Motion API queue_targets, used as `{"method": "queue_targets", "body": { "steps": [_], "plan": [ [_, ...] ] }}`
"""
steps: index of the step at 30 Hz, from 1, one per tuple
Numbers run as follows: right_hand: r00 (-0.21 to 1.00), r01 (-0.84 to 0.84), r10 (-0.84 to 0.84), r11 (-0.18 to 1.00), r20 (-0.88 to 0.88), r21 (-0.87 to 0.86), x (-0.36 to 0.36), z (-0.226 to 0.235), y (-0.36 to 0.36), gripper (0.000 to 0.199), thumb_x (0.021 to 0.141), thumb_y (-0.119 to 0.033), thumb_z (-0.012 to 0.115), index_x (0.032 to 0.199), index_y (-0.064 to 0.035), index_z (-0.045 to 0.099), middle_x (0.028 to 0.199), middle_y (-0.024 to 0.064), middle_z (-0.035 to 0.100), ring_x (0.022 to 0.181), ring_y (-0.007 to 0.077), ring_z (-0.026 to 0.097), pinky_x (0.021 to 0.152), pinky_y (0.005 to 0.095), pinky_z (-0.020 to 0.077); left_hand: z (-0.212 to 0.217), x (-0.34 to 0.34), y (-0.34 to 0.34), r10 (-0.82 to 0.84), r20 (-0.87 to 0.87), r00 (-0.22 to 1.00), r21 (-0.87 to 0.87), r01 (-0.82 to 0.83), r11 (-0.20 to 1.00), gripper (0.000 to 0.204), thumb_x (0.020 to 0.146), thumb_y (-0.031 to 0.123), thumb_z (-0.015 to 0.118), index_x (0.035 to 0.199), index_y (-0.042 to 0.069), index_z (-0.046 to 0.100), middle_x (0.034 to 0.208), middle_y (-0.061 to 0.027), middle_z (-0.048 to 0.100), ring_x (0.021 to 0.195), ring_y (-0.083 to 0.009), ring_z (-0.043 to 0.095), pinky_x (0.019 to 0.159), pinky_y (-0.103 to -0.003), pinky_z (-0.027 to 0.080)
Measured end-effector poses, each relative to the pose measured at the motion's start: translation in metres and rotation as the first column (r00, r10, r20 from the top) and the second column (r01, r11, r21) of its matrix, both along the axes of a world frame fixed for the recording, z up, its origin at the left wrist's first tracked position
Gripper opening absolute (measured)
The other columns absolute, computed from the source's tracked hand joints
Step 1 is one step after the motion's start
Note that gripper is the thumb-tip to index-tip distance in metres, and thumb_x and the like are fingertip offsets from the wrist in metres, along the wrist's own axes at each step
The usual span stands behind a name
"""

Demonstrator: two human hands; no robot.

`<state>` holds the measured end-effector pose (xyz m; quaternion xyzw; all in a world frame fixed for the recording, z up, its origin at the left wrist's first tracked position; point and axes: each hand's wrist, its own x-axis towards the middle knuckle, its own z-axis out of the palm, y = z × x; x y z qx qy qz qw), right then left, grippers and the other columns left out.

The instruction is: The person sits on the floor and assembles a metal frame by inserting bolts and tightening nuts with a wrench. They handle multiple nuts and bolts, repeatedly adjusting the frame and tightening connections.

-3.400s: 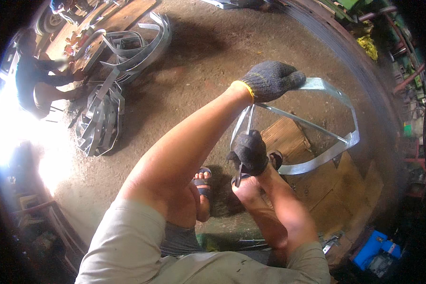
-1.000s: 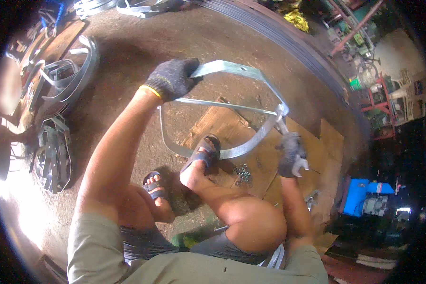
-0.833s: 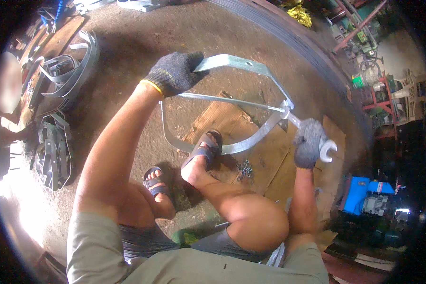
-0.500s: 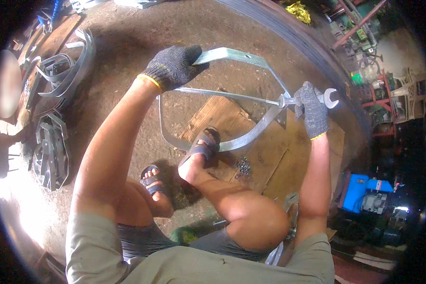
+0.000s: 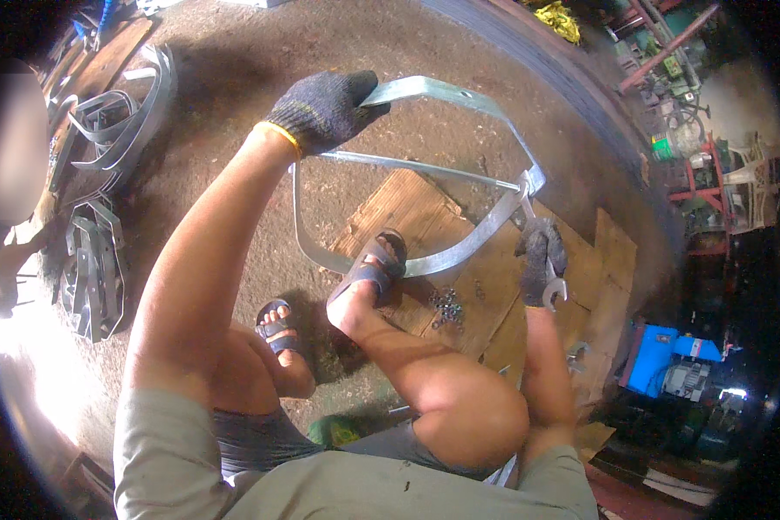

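Note:
A bent flat-metal frame [image 5: 466, 261] stands in front of me, with a thin rod [image 5: 425, 168] crossing it. My left hand [image 5: 325, 111], in a dark knit glove, is closed around the frame's upper left bar. My right hand [image 5: 542, 251], gloved alike, grips an open-end wrench [image 5: 556, 293]. The wrench's far end meets the frame's right corner, where the rod ends; the fit on the fastener is too small to make out. My sandalled foot [image 5: 380, 260] is against the lower curve of the frame.
Flattened cardboard [image 5: 494, 299] lies under the frame, with a pile of small nuts [image 5: 446, 308] on it. Bent metal strips [image 5: 134, 130] and stacked brackets [image 5: 91, 277] lie at left. A blue machine [image 5: 654, 357] stands at right, and long metal bars [image 5: 537, 69] run along the far right.
My right hand has swung down and nearer to me, turning the wrench from roughly level to steeply slanted at the frame's corner. My left hand has barely shifted.

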<state>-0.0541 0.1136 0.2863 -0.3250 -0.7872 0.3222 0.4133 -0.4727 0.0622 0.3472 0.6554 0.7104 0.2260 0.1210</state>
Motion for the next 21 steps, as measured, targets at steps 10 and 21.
{"method": "queue_targets", "body": {
  "steps": [10,21],
  "plan": [
    [0.979,0.072,-0.085,0.994,0.187,0.076,0.054,-0.023,0.018,0.034,0.098,-0.033,0.062,0.116,-0.0037,0.064,0.106,0.0069,0.062,0.094,0.019,0.059,0.088,0.0337,0.0495,-0.008,-0.006,0.006,0.002,0.006,1.0,0.027,-0.003,1.0,0.041,0.095,0.046,0.062,0.107,0.007,0.067,0.099,-0.0239,0.07,0.096,-0.0462,0.065,0.082,-0.054,0.051],
    [0.846,0.401,0.085,0.549,0.527,-0.733,0.001,0.121,-0.02,0.041,0.092,-0.024,0.071,0.126,-0.0063,0.058,0.091,0.0094,0.066,0.079,0.0215,0.068,0.065,0.0402,0.0577,0.006,0.006,0.005,-0.031,-0.036,0.999,0.022,0.032,0.999,0.038,0.096,0.045,0.059,0.107,0.009,0.065,0.098,-0.0234,0.069,0.096,-0.0462,0.065,0.082,-0.055,0.051]
  ]
}}
